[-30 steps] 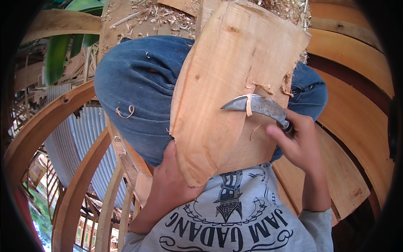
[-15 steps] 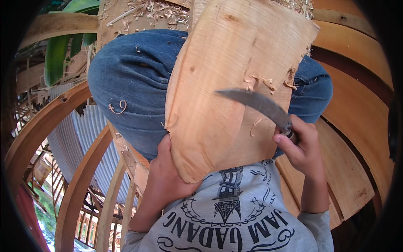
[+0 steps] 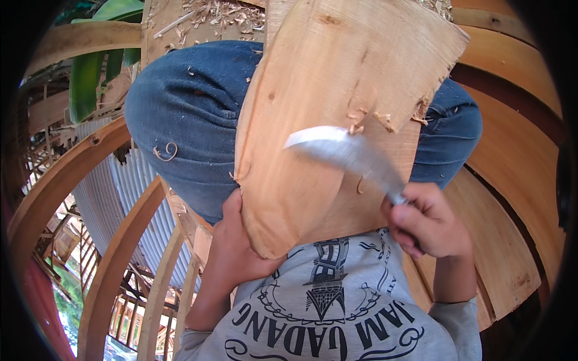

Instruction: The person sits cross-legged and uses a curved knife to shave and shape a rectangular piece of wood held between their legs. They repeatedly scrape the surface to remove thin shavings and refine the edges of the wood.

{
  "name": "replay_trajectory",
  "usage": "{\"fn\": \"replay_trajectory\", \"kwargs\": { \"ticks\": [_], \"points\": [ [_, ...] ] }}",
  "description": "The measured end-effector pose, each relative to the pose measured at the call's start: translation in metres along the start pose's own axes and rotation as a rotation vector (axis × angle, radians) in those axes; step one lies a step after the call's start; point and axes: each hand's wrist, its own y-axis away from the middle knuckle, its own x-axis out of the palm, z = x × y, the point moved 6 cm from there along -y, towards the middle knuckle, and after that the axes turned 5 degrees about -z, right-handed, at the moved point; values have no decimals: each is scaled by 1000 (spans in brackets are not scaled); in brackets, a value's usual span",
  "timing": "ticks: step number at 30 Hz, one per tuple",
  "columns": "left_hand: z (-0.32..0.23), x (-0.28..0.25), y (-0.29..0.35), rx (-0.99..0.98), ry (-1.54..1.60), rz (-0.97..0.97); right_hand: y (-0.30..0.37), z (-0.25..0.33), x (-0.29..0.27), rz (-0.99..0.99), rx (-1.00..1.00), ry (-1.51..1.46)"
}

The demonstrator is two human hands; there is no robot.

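Observation:
A broad, pale wooden board (image 3: 301, 120) with a rounded near end lies across my lap. My left hand (image 3: 232, 240) grips its near left edge, thumb on the side and fingers hidden beneath. In my right hand (image 3: 427, 219) is a curved knife (image 3: 352, 153), its handle wrapped by my fingers. The blade is smeared by motion and points left over the middle of the board; whether it touches the wood I cannot tell. Small curled shavings (image 3: 385, 122) cling to the board beside the blade.
My legs in blue jeans (image 3: 180, 120) are folded under the board. Curved wooden ribs (image 3: 114, 265) rise at the left, with corrugated sheet (image 3: 144, 210) beyond them. Curved planks (image 3: 512, 144) line the right side. Loose shavings (image 3: 232, 18) lie on planks at the far side.
My right hand has turned and shifted slightly nearer, swinging the knife blade left and a little nearer; its face now catches the light. My left hand keeps its hold on the board.

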Motion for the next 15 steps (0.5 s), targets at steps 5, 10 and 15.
{"fn": "replay_trajectory", "kwargs": {
  "ticks": [5, 10, 15],
  "points": [
    [-10, -2, -1, 33, -22, -29, -2, 13, -16, -150, -132, 49],
    [6, 1, 4, -134, 74, -4, 0, 8, 3, 47, -98, 196],
    [-1, 0, 3, -157, 67, -10, 2, 13, -8, -277, -119, 90]
  ]
}}
